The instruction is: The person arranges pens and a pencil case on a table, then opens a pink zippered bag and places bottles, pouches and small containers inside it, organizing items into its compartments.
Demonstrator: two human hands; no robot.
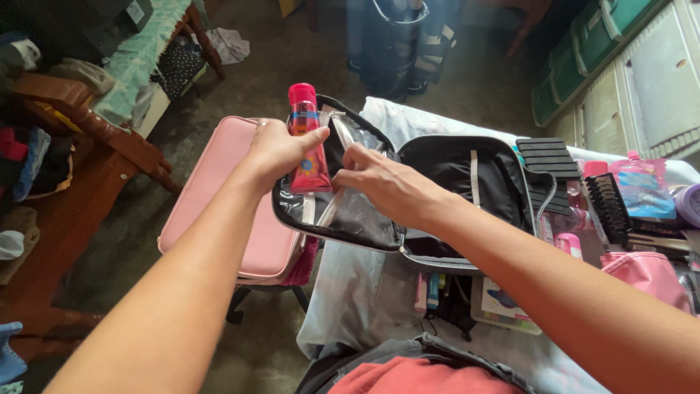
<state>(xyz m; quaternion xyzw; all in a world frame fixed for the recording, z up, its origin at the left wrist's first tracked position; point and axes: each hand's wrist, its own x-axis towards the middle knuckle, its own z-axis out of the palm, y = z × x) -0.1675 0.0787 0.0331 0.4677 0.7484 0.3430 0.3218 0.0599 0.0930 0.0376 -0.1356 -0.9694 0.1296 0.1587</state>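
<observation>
Over one black pouch (437,197), left hand (281,149) grips one red tube (308,146).

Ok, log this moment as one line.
left hand: holds pink tube | right hand: pinches clear pocket | black case: open

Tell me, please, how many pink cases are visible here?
2. A large pink case lies left of the open black bag, under the left hand. A smaller pink pouch is at the right edge. Others may be hidden.
</observation>
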